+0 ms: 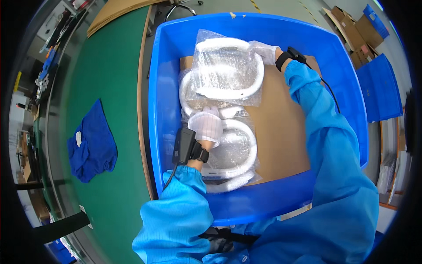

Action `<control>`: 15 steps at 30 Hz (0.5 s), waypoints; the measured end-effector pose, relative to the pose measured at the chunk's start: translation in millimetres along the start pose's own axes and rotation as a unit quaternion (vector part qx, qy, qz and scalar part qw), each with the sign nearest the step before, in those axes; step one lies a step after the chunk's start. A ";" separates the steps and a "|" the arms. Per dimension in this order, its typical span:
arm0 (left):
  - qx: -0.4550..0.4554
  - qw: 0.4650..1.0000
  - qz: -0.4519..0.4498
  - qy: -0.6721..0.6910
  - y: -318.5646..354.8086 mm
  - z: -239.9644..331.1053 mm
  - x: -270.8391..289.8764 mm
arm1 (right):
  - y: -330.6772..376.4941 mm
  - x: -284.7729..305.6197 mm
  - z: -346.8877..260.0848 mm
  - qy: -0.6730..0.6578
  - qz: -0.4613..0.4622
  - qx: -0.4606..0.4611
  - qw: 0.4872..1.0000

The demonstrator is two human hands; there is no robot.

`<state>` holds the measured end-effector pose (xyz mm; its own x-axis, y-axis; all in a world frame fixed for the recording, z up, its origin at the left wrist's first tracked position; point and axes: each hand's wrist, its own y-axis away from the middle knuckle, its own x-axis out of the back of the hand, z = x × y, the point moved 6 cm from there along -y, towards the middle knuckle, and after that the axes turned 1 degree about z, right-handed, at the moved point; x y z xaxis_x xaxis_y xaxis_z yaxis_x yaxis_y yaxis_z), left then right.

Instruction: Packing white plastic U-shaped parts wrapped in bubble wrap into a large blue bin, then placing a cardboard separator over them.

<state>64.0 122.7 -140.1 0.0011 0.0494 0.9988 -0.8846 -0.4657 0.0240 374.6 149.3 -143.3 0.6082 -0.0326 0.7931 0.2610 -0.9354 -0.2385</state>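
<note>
A white U-shaped curved part in a clear bubble-wrap bag (226,68) lies uppermost in a large blue bin (259,200). My right hand (265,52), in a white glove, is closed on its upper right side. At its lower edge is my left hand (205,125), also gloved, with fingers drawn together on the bag; the fingertips are partly hidden. Beneath and nearer to me, more bagged white curved parts (248,143) overlap each other along the bin's left side.
Brown cardboard (281,132) lines the bin's bottom. To the left runs a green-topped table (105,75) with a crumpled dark blue cloth (93,143) on it and cardboard sheets (114,15) at its far end. Cardboard boxes (362,55) and a blue container (378,90) stand at the right.
</note>
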 end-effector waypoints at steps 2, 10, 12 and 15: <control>-0.008 0.998 0.058 0.014 2.6 2.6 6.4 | -5.9 -17.4 19.0 -0.126 0.018 0.025 0.992; 0.110 0.968 0.223 0.035 -22.6 -5.1 29.2 | -27.8 -68.3 52.0 -0.393 -0.148 -0.259 0.870; 0.143 0.979 0.127 0.070 -25.2 -20.1 4.2 | -55.0 -56.0 12.8 -0.107 -0.136 -0.002 0.985; 0.157 0.983 0.077 0.059 -25.9 -25.8 -6.7 | -77.1 -67.8 4.2 0.303 -0.247 -0.086 0.916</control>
<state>75.0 157.2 -148.5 -0.1927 0.0500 0.9800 -0.6826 -0.7243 -0.0973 316.4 225.0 -181.0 -0.0932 0.2692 0.9586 0.2381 -0.9288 0.2840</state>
